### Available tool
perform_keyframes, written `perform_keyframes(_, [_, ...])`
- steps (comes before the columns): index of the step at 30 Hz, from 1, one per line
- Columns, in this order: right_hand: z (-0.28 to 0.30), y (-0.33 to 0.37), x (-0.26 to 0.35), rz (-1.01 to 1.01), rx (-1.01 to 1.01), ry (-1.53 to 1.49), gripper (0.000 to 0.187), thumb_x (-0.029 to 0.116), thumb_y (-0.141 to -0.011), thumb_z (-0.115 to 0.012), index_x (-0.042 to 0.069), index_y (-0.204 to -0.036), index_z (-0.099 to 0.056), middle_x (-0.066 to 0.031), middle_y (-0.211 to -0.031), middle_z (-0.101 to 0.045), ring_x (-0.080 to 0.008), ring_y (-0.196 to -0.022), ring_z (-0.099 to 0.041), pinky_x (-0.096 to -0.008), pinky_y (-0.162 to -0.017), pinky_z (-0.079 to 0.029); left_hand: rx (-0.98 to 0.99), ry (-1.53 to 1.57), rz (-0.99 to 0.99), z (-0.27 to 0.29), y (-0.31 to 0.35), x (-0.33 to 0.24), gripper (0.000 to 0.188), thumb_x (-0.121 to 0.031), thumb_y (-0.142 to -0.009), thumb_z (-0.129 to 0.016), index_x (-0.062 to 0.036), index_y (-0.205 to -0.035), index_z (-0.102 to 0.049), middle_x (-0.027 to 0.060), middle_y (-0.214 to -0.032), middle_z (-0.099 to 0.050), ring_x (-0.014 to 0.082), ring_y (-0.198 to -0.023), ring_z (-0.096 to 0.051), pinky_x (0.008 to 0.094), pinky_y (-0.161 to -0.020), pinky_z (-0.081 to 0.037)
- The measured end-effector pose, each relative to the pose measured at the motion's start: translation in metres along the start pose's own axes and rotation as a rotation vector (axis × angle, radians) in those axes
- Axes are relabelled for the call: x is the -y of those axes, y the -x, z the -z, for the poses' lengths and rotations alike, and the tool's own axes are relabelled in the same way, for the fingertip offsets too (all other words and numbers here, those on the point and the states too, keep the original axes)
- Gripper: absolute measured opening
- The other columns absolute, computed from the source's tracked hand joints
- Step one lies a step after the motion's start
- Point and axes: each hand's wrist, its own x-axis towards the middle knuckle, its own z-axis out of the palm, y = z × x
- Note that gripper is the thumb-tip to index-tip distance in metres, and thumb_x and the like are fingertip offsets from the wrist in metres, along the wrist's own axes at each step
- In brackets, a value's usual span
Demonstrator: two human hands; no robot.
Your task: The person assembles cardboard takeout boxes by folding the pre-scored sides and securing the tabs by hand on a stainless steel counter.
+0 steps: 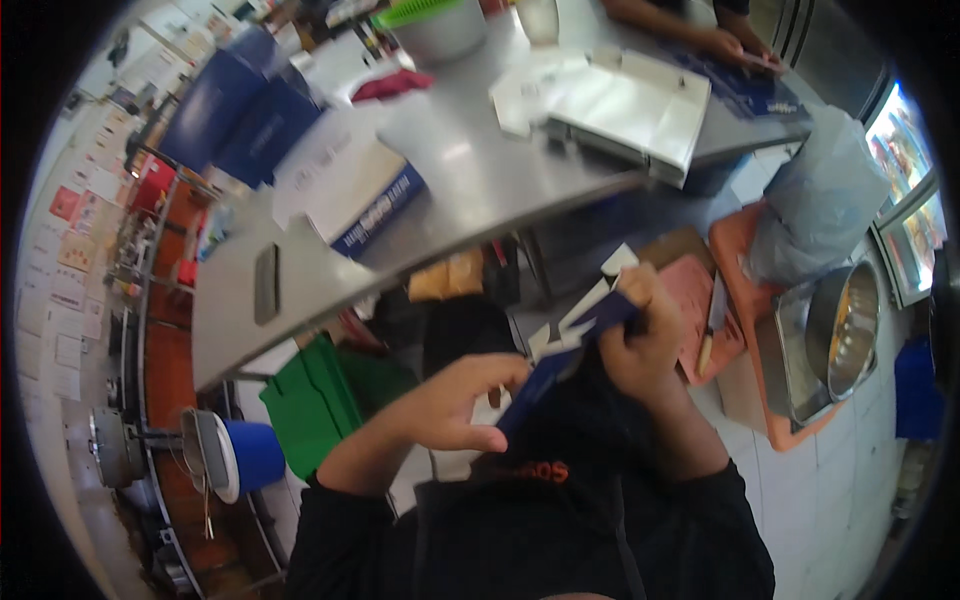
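Note:
In front of my chest is a partly folded cardboard box (552, 368), dark blue outside and white inside, tilted with small white flaps sticking up. My right hand (645, 335) is closed on its far right end, thumb and fingers pinching the card. My left hand (465, 405) is at the near left end, its thumb along the edge and its fingertips partly hidden by the card. On the steel table (450, 160) beyond lie a white-and-blue folded box (345, 185) and an opened white box (640, 110).
A dark phone (267, 284) lies near the table's left edge. Dark blue boxes (240, 110) stand at the far left. A green bin (318, 400) is below. At right, a knife (712, 325) rests on a red board (690, 290) beside a metal bowl (843, 330). Another person's hands (735, 48) are across the table.

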Motion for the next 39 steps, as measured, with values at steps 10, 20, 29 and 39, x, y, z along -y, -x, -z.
perform_keyframes(10, [0.008, -0.005, 0.001, -0.074, 0.123, -0.413, 0.026, 0.014, -0.079, -0.076, 0.003, -0.091, -0.056, -0.0101, -0.103, -0.054, -0.0151, -0.089, -0.051, -0.0275, -0.08, -0.041, -0.031, 0.177, 0.261, -0.005, -0.005, 0.021, 0.039, -0.027, -0.105, -0.052, 0.0052, -0.087, -0.062, 0.0068, -0.066, -0.056, 0.0106, -0.061, -0.049, 0.0288, -0.058, -0.042])
perform_keyframes(20, [0.016, -0.037, 0.02, -0.124, 0.709, 0.052, 0.027, 0.014, -0.079, -0.071, 0.009, -0.106, -0.073, -0.0064, -0.099, -0.07, -0.0312, -0.099, -0.063, -0.0413, -0.089, -0.044, 0.064, 0.019, 0.116, 0.008, -0.035, 0.036, 0.043, -0.028, -0.101, -0.059, -0.0002, -0.069, -0.052, 0.0039, -0.059, -0.045, 0.0126, -0.054, -0.04, 0.0339, -0.051, -0.031])
perform_keyframes(29, [0.035, -0.041, 0.026, 0.4, 0.34, 0.445, 0.027, 0.014, -0.078, -0.075, 0.014, -0.105, -0.074, -0.0114, -0.118, -0.067, -0.0343, -0.11, -0.061, -0.0438, -0.095, -0.05, -0.229, 0.397, 0.254, 0.022, -0.042, 0.03, 0.034, -0.026, -0.102, -0.061, 0.0033, -0.087, -0.068, -0.0017, -0.073, -0.064, 0.0032, -0.069, -0.054, 0.0225, -0.06, -0.044])
perform_keyframes(39, [0.002, -0.015, 0.027, 0.279, 0.374, 0.028, 0.058, 0.034, -0.064, -0.089, 0.014, -0.116, -0.072, -0.0166, -0.128, -0.063, -0.0444, -0.118, -0.06, -0.051, -0.097, -0.055, -0.388, 0.964, -0.004, 0.03, -0.073, 0.012, 0.036, -0.018, -0.096, -0.063, 0.003, -0.124, -0.058, 0.0106, -0.108, -0.07, 0.015, -0.094, -0.069, 0.0306, -0.086, -0.056])
